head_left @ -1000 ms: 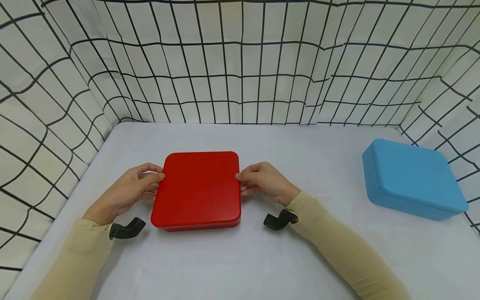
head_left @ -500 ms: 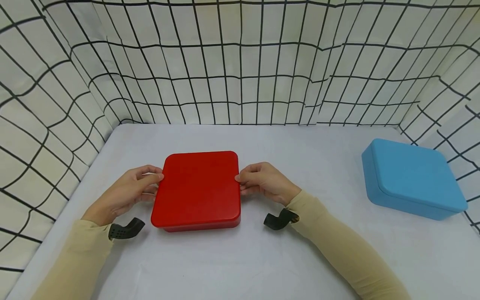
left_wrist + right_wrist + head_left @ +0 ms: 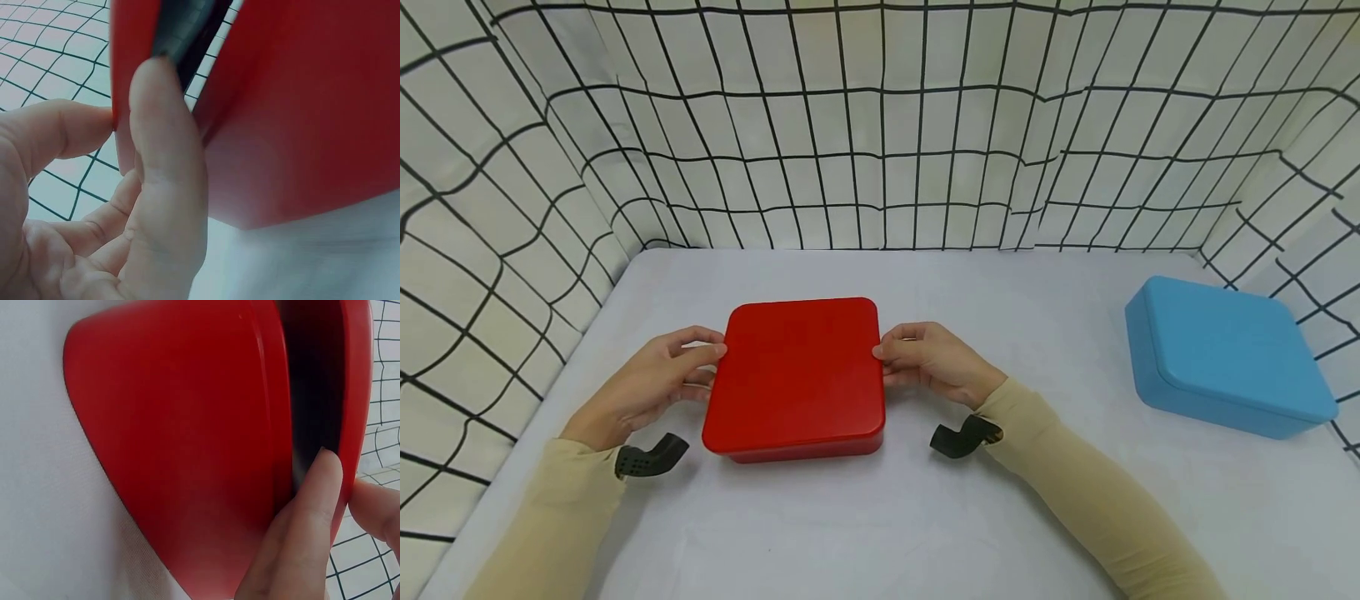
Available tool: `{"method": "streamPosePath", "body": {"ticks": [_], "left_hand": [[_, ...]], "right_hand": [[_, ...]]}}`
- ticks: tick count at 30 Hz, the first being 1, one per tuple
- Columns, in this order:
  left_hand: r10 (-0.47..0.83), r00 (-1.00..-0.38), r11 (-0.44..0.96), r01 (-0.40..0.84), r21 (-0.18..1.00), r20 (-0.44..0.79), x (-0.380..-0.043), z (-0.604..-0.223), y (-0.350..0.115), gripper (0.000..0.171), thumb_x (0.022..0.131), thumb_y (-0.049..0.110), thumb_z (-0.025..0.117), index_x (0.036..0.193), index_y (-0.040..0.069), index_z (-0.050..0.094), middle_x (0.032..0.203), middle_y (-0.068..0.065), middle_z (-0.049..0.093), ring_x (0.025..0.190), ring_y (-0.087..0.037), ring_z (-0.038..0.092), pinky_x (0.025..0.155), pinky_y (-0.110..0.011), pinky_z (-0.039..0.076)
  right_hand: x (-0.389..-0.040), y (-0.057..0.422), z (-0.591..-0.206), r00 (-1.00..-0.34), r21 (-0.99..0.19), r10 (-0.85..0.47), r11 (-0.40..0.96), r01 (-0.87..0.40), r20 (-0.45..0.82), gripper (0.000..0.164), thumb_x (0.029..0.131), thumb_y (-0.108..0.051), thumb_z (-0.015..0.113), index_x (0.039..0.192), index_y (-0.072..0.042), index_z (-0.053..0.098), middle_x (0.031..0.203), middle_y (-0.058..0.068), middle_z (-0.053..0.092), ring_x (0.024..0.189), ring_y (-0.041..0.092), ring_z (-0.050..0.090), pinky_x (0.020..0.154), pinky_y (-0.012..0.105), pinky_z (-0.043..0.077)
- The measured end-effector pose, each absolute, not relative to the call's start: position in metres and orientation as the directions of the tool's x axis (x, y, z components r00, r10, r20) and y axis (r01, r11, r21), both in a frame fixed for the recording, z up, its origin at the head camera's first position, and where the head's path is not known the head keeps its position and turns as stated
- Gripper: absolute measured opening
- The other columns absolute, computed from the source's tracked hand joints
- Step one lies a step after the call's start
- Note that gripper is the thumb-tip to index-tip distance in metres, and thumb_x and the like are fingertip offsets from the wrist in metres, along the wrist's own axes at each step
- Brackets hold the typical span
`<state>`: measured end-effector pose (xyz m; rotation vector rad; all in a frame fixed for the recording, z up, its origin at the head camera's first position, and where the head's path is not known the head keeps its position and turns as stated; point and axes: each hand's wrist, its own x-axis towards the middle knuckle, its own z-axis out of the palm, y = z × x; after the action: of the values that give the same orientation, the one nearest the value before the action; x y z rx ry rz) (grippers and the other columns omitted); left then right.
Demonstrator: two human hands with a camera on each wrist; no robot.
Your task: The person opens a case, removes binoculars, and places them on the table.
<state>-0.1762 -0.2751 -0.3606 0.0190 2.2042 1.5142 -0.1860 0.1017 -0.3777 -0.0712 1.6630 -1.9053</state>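
Note:
A red square box stands on the white tabletop, its lid raised off it at the far side. In the right wrist view, a dark gap shows between the lid's rim and the box wall. The left hand pinches the lid's left edge between thumb and fingers, and in the left wrist view a fingertip reaches under the rim. On the opposite edge, the right hand pinches the lid the same way. Most of the box is hidden beneath the lid in the head view, and its contents cannot be seen.
A closed light blue box lies at the right side of the table. White walls with a black grid enclose the table at the back and both sides. A dark curved piece sticks out from each sleeve cuff.
The lid's far edge has risen slightly, and its right side has shifted a little to the right. Both hands keep their grip on it. The blue box stays in place.

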Motion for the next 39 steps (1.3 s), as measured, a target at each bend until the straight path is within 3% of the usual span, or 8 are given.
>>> {"method": "streamPosePath", "body": {"ticks": [6, 20, 31, 39], "left_hand": [[0.273, -0.893, 0.379, -0.243, 0.893, -0.359, -0.176, -0.360, -0.278, 0.044, 0.105, 0.039, 0.059, 0.137, 0.012, 0.045, 0.105, 0.010, 0.070, 0.090, -0.013, 0.071, 0.082, -0.027, 0.062], [0.308, -0.888, 0.382, -0.214, 0.899, -0.342, -0.177, -0.358, -0.279, 0.064, 0.104, 0.033, 0.062, 0.155, 0.006, 0.035, 0.110, 0.013, 0.074, 0.100, -0.014, 0.072, 0.087, -0.029, 0.062], [0.331, -0.893, 0.346, -0.186, 0.920, -0.305, -0.173, -0.354, -0.280, 0.052, 0.103, 0.027, 0.064, 0.148, 0.013, 0.042, 0.114, 0.011, 0.073, 0.103, -0.016, 0.073, 0.089, -0.030, 0.061], [0.337, -0.892, 0.357, -0.175, 0.918, -0.301, -0.175, -0.356, -0.279, 0.060, 0.103, 0.029, 0.064, 0.153, 0.007, 0.038, 0.115, 0.012, 0.072, 0.104, -0.014, 0.072, 0.090, -0.028, 0.061]], "right_hand": [[-0.186, 0.102, -0.379, -0.811, -0.915, -0.483, -0.046, 0.401, -0.331, 0.010, 0.098, -0.009, 0.065, 0.106, -0.006, 0.060, 0.094, 0.004, 0.069, 0.086, 0.017, 0.069, 0.081, 0.028, 0.063], [-0.186, 0.105, -0.374, -0.827, -0.922, -0.466, -0.055, 0.383, -0.315, 0.027, 0.098, -0.008, 0.065, 0.123, -0.005, 0.056, 0.096, 0.004, 0.071, 0.090, 0.019, 0.070, 0.083, 0.029, 0.063], [-0.188, 0.105, -0.371, -0.836, -0.933, -0.462, -0.050, 0.357, -0.296, 0.028, 0.097, -0.006, 0.066, 0.124, -0.005, 0.056, 0.093, 0.003, 0.073, 0.091, 0.019, 0.071, 0.086, 0.033, 0.063], [-0.186, 0.105, -0.367, -0.842, -0.933, -0.450, -0.051, 0.355, -0.296, 0.030, 0.098, -0.010, 0.067, 0.125, -0.006, 0.056, 0.100, 0.006, 0.071, 0.094, 0.020, 0.070, 0.086, 0.031, 0.063]]}}
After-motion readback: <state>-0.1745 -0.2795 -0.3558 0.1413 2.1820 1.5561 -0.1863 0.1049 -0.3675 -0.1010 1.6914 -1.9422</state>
